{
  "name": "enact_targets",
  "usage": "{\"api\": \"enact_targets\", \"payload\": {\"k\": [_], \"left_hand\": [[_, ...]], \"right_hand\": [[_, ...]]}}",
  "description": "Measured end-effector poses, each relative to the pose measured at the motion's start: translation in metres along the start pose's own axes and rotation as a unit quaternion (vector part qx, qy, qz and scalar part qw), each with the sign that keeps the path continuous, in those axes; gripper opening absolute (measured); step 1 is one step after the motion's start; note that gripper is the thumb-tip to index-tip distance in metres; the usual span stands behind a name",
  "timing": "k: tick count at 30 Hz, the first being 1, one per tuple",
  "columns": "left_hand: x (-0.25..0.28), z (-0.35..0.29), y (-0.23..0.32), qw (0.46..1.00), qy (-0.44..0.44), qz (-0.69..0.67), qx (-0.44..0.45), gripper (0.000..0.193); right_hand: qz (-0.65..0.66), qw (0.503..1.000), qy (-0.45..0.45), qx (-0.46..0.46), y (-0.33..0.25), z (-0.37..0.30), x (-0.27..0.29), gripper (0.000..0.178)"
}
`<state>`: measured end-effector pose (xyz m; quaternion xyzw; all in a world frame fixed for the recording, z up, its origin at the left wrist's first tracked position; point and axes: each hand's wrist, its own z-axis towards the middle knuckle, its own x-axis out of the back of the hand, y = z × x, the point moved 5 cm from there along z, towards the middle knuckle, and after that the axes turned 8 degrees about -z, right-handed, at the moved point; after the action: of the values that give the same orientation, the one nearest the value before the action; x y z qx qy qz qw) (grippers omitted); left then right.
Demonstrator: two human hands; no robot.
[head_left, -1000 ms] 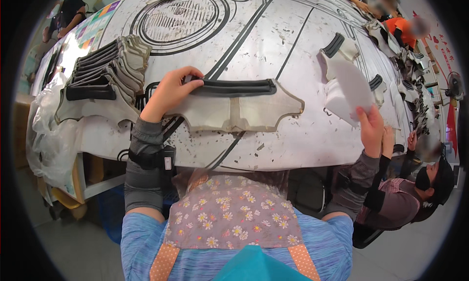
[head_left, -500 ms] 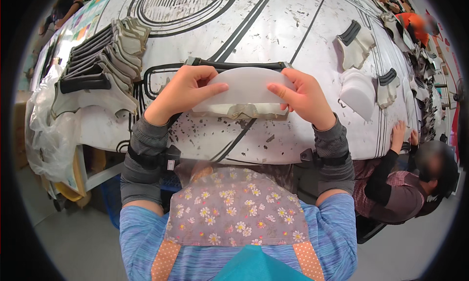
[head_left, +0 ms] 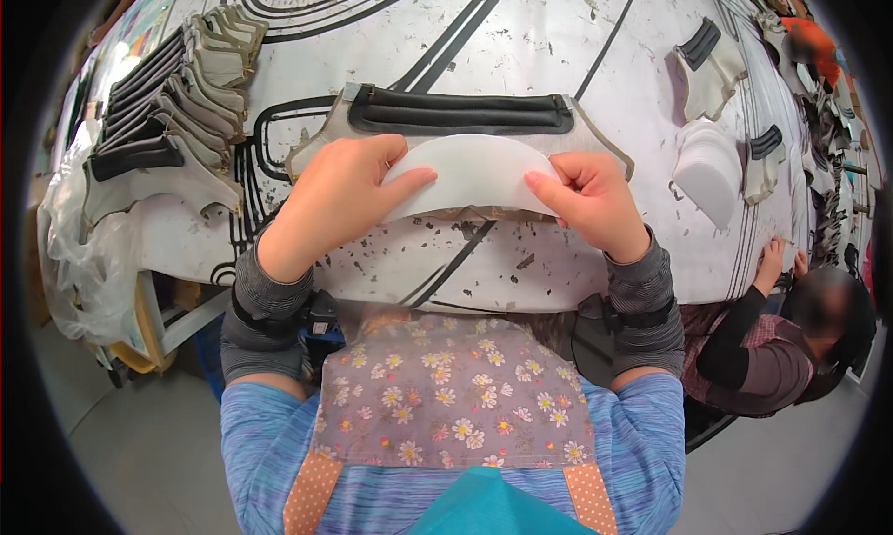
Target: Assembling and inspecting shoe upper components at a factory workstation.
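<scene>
A white half-moon sheet (head_left: 474, 174) is stretched between my two hands, its lower edge bowed. My left hand (head_left: 339, 186) pinches its left end between thumb and fingers. The right end is gripped likewise by my right hand (head_left: 595, 195). Behind and beneath the sheet lies a grey cut piece with a black padded collar (head_left: 460, 116), flat on the table. Its middle is hidden by the sheet and my hands; a bit of its lower edge shows under the sheet. Whether sheet and piece touch, I cannot tell.
On the left, a row of similar grey pieces (head_left: 172, 116) overlaps beside crumpled clear plastic (head_left: 70, 265). To the right are a stack of white half-moon sheets (head_left: 707, 177) and two more collared pieces (head_left: 712, 65). A co-worker (head_left: 758, 354) sits at the right table edge.
The sheet and both hands have come nearer to me relative to the black collar, which now shows almost whole. The sheet's lower edge is more curved. The view has shifted slightly.
</scene>
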<state>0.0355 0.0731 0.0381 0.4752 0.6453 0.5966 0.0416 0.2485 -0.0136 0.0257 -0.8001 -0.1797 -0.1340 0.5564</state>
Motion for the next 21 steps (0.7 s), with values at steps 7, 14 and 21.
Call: {"api": "enact_targets", "payload": {"k": [7, 14, 21], "left_hand": [[-0.002, -0.002, 0.003, 1.000, -0.006, 0.021, -0.005, 0.039], [-0.004, -0.001, 0.001, 0.999, -0.012, 0.034, -0.010, 0.039], [-0.006, 0.000, -0.001, 0.999, -0.015, 0.047, -0.019, 0.040]], "right_hand": [[-0.011, 0.997, -0.008, 0.075, -0.012, -0.004, -0.009, 0.042], [-0.018, 0.997, -0.025, 0.072, -0.012, -0.007, -0.015, 0.040], [-0.027, 0.997, -0.026, 0.067, -0.012, -0.007, -0.014, 0.040]]}}
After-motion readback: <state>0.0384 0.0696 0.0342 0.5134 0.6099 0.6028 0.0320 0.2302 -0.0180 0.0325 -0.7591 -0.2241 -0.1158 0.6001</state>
